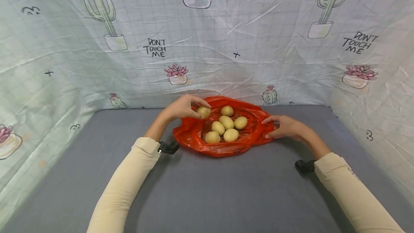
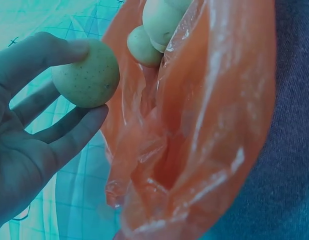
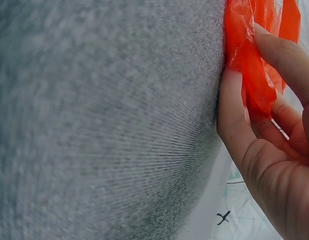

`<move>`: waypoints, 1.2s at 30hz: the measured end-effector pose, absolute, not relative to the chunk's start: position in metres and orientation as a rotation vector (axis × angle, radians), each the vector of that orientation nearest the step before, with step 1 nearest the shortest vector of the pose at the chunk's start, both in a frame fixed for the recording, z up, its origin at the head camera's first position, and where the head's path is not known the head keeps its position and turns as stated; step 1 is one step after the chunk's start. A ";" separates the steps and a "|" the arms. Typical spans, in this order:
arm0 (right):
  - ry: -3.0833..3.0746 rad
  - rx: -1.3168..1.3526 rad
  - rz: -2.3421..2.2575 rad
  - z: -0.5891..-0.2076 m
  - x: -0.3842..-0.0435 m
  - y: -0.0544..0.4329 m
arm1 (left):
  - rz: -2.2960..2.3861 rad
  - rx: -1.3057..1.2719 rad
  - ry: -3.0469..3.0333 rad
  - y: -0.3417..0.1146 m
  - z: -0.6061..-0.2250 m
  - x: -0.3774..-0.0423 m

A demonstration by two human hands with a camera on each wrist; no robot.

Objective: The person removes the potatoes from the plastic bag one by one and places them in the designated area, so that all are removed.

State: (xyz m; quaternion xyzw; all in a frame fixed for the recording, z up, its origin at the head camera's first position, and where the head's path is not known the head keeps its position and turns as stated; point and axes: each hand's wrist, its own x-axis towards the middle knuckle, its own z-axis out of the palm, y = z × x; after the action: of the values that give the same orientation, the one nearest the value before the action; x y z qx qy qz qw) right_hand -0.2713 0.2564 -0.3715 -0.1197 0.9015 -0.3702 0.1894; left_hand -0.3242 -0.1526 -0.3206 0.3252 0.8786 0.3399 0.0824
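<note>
A red plastic bag (image 1: 191, 136) lies spread with its mouth up, and several yellow potatoes (image 1: 226, 122) rest in it. At the bag's left rim my left hand (image 1: 183, 108) pinches a single potato (image 2: 87, 75) between thumb and fingertips; the left wrist view shows it held beside the bag's edge, apart from the other potatoes. On the opposite side my right hand (image 1: 286, 127) holds the bag's right end, the red plastic (image 3: 252, 75) lying between thumb and fingers in the right wrist view.
The bag sits on a grey cloth-covered table (image 1: 226, 190), close to its back edge. Behind rises a pale curtain (image 1: 210, 39) printed with cacti and lettering, which also hangs along both sides. A black wrist device (image 1: 169, 148) is strapped at the left sleeve, another (image 1: 304, 166) at the right.
</note>
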 end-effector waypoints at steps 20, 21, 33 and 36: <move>2.546 -0.304 -1.051 -0.374 -0.272 0.257 | 1.174 1.077 2.563 -0.161 -0.311 -0.308; 2.546 -0.305 -1.050 -0.374 -0.272 0.257 | 1.173 1.084 2.566 -0.161 -0.311 -0.307; 2.552 -0.336 -1.042 -0.373 -0.272 0.256 | 1.161 1.129 2.623 -0.173 -0.312 -0.297; 2.551 -0.328 -1.038 -0.373 -0.273 0.256 | 1.186 1.097 2.625 -0.176 -0.312 -0.294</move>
State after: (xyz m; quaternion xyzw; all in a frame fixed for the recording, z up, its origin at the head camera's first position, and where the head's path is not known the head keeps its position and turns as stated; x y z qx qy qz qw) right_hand -0.2726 0.2557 -0.3726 -0.1162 0.9042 -0.3680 0.1830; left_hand -0.2945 -0.1759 -0.3122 0.3558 0.8512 0.3846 0.0295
